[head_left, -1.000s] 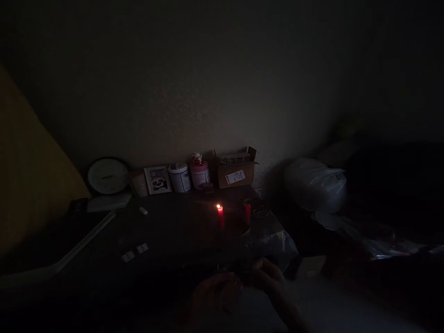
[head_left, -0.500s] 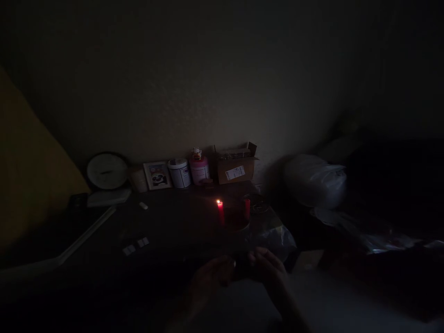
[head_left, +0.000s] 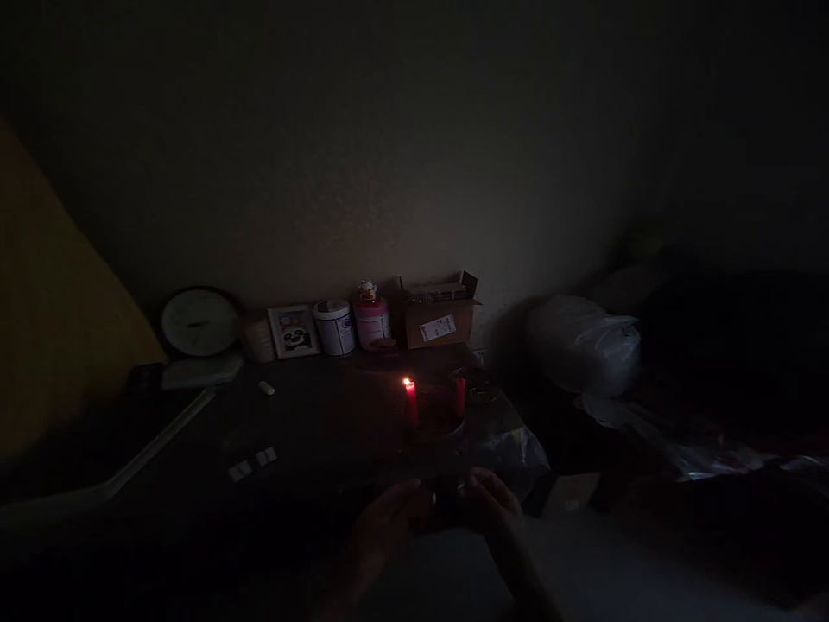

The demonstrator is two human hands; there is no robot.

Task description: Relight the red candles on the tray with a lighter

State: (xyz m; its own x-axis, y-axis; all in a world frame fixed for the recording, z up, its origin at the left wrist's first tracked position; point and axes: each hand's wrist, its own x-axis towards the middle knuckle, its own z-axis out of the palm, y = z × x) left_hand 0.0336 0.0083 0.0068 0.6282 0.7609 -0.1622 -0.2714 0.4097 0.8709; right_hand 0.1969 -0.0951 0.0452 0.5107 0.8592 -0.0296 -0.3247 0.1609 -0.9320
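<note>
The room is very dark. At the table's near edge, my left hand [head_left: 390, 510] is closed, with a small pale edge showing by its fingertips. My right hand [head_left: 490, 497] is closed just to the right, fingertips pinched around a tiny pale bit. What either hand holds is too dark to name. Beyond them stands a lit red candle [head_left: 411, 404]. A second red candle [head_left: 460, 396], unlit, is to its right. Both are by the rim of a dark round dish [head_left: 446, 432]; whether they stand inside it I cannot tell.
Along the wall are a dial scale [head_left: 199, 321], a panda picture frame [head_left: 294, 332], a white tub [head_left: 334, 328], a pink tub [head_left: 372, 326] and a cardboard box [head_left: 440, 326]. Small white pieces [head_left: 252, 464] lie left on the dark table [head_left: 324, 406]. A plastic bag [head_left: 583, 341] bulges at right.
My right hand has shifted slightly left, nearer my left hand, and a pale bit now shows at its fingertips. The camera view has moved a little. The candles stay put.
</note>
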